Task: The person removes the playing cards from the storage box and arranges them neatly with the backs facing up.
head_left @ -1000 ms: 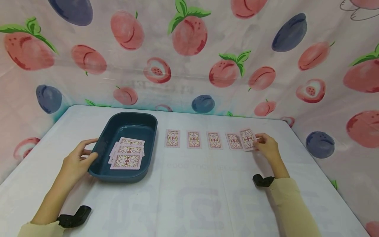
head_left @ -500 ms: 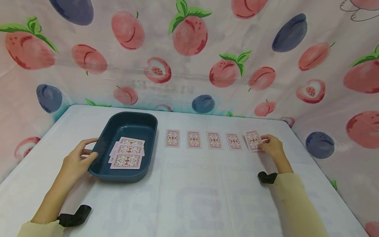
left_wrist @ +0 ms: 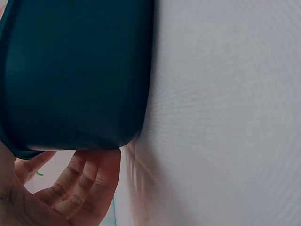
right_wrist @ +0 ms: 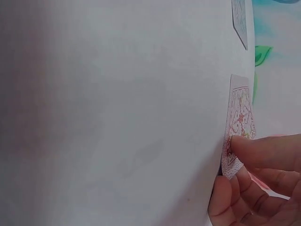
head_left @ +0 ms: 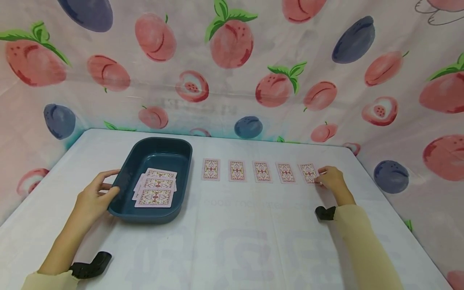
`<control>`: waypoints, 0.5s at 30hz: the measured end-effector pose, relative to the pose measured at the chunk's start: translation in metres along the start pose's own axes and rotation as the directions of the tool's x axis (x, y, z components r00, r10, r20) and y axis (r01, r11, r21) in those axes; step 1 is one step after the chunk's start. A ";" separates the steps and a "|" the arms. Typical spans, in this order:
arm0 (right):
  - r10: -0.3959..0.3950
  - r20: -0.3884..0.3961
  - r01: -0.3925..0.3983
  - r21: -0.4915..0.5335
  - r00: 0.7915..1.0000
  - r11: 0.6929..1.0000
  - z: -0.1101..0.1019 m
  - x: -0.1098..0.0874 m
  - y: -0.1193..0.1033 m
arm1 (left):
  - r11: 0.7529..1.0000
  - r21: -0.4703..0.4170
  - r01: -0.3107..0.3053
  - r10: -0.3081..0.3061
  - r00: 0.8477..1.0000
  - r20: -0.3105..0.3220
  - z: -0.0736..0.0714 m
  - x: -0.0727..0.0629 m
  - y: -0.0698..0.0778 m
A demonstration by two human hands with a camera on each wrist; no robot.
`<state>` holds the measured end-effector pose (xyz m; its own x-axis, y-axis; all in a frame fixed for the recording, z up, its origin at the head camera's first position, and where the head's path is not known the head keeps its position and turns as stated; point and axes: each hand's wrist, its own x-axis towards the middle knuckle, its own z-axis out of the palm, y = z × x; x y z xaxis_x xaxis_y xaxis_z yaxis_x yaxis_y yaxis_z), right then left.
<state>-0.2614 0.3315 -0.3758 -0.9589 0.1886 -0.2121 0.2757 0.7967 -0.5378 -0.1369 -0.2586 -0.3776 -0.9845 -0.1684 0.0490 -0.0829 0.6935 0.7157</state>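
Pinching the end card (head_left: 308,173) with the right hand (head_left: 331,180), gripping the tray (head_left: 145,218) with the left hand (head_left: 95,195); through uneven release, possibly skewing it out of line with the other cards (head_left: 262,172).

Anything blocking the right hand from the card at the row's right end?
Nothing visible does: the right hand pinches that card by its edge, and the next card lies apart to its left.

The tray (head_left: 152,218) is dark teal, the cards (head_left: 262,172) ornately red-patterned.
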 end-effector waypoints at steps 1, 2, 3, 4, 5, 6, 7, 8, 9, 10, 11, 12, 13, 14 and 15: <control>0.002 0.008 -0.002 -0.009 1.000 1.000 0.000 0.000 0.000 | 1.000 -0.001 0.000 0.000 1.000 0.001 0.000 0.000 0.000; 0.004 0.014 -0.004 -0.012 1.000 1.000 0.000 0.000 -0.001 | 1.000 0.000 0.001 -0.001 1.000 0.000 0.000 0.000 0.000; 0.009 0.022 -0.008 -0.017 1.000 1.000 0.000 0.001 -0.001 | 1.000 0.001 0.001 -0.001 1.000 0.000 0.000 0.000 0.000; 0.014 0.028 -0.013 -0.021 1.000 1.000 -0.001 0.001 -0.002 | 1.000 0.001 0.002 -0.002 1.000 0.000 0.000 0.000 0.000; 0.020 0.034 -0.019 -0.023 0.999 1.000 -0.001 0.001 -0.002 | 1.000 0.003 0.001 -0.001 1.000 0.000 0.000 0.000 0.000; 0.027 0.038 -0.026 -0.026 0.999 0.999 -0.001 0.002 -0.002 | 1.000 0.003 0.003 -0.003 1.000 0.000 0.000 -0.001 0.000; 0.032 0.040 -0.031 -0.030 0.999 0.999 -0.001 0.002 -0.002 | 1.000 0.005 0.003 -0.003 1.000 0.000 0.000 -0.001 0.000; 0.038 0.041 -0.037 -0.031 0.998 0.999 -0.001 0.003 -0.002 | 1.000 0.006 0.004 -0.004 1.000 -0.001 0.000 0.000 0.000; 0.043 0.042 -0.042 -0.034 0.998 0.999 -0.001 0.003 -0.002 | 1.000 0.006 0.005 -0.005 1.000 -0.001 0.000 0.000 0.000; 0.046 0.043 -0.044 -0.036 0.998 0.998 -0.001 0.003 -0.002 | 1.000 0.006 0.007 -0.006 1.000 -0.001 0.000 0.000 0.000; 0.046 0.044 -0.045 -0.036 0.998 0.998 -0.001 0.003 -0.002 | 1.000 0.006 0.008 -0.008 1.000 0.000 0.000 0.000 0.000; 0.044 0.044 -0.043 -0.039 0.998 0.998 -0.001 0.003 -0.002 | 1.000 0.005 0.009 -0.009 1.000 0.001 0.001 0.000 0.000; 0.043 0.045 -0.041 -0.042 0.998 0.998 -0.001 0.003 -0.002 | 1.000 0.005 0.009 -0.009 1.000 0.000 0.001 0.000 0.000; 0.041 0.045 -0.039 -0.044 0.998 0.998 -0.001 0.003 -0.001 | 1.000 0.004 0.010 -0.010 1.000 0.000 0.001 0.000 0.000; 0.039 0.045 -0.037 -0.045 0.998 0.998 -0.001 0.004 -0.001 | 1.000 0.004 0.011 -0.011 1.000 0.001 0.001 0.000 0.000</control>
<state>-0.2652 0.3321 -0.3752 -0.9434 0.1940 -0.2692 0.3079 0.8141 -0.4923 -0.1368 -0.2577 -0.3781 -0.9837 -0.1754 0.0408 -0.0941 0.6942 0.7136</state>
